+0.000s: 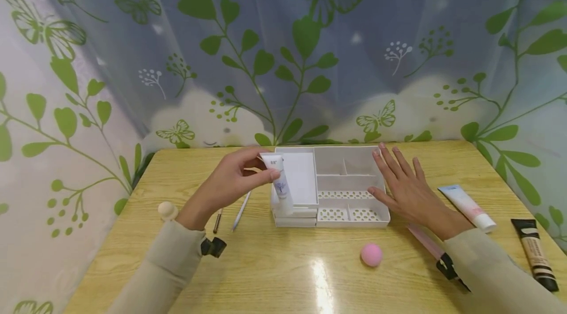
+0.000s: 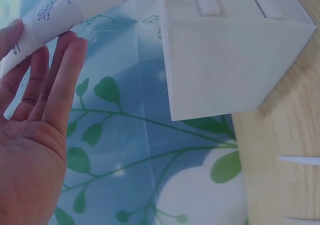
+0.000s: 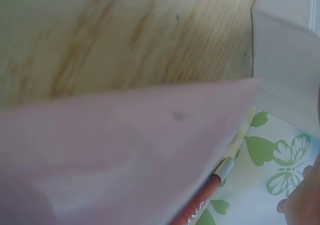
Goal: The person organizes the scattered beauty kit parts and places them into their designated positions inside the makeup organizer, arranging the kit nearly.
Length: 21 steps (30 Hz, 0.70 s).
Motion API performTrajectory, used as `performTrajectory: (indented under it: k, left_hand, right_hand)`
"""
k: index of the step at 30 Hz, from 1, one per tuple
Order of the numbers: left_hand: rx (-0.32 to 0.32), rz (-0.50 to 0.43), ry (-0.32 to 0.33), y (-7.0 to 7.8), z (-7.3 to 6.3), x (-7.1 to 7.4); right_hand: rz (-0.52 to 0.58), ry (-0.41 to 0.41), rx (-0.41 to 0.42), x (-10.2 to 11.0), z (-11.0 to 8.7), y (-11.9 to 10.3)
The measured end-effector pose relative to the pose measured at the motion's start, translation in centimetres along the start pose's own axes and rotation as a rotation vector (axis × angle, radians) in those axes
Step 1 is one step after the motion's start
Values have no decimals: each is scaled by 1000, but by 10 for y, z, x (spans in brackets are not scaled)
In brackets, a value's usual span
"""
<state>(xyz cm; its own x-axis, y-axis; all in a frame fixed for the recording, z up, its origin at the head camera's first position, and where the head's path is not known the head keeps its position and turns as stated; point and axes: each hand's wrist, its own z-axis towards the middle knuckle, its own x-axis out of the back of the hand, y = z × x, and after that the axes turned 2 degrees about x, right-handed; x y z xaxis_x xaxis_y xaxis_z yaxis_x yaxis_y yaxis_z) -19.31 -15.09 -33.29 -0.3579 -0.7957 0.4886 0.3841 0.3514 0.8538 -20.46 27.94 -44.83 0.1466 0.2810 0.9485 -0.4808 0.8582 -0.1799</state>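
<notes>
My left hand (image 1: pixel 232 181) pinches a white squeeze tube (image 1: pixel 281 188) with a tree print between thumb and fingers, tilted cap-down over the left part of a white desktop organizer (image 1: pixel 300 171). In the left wrist view the tube (image 2: pixel 55 12) lies across the fingers, beside the organizer's wall (image 2: pixel 225 65). My right hand (image 1: pixel 407 191) is spread palm down, fingertips right at the organizer's right edge, nothing in its grip. Beneath that wrist lies a flat pink item (image 1: pixel 426 242), which fills much of the right wrist view as a blurred pink surface (image 3: pixel 120 155).
A pink ball (image 1: pixel 371 255) sits in front of the organizer. To the right lie a blue-white tube (image 1: pixel 467 208) and a beige-black tube (image 1: pixel 534 255). On the left are a cream knobbed piece (image 1: pixel 167 210), a white pencil-like stick (image 1: pixel 241 211) and a short dark stick (image 1: pixel 217 221).
</notes>
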Motion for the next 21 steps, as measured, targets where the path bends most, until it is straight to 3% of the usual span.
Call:
performTrajectory:
  k: [9, 21]
  left_hand:
    - [-51, 71, 30, 17, 13, -6]
    - [-152, 131, 87, 36, 43, -20]
  right_hand:
    - [-11, 9, 9, -2, 1, 1]
    - [-14, 6, 8, 0, 0, 0]
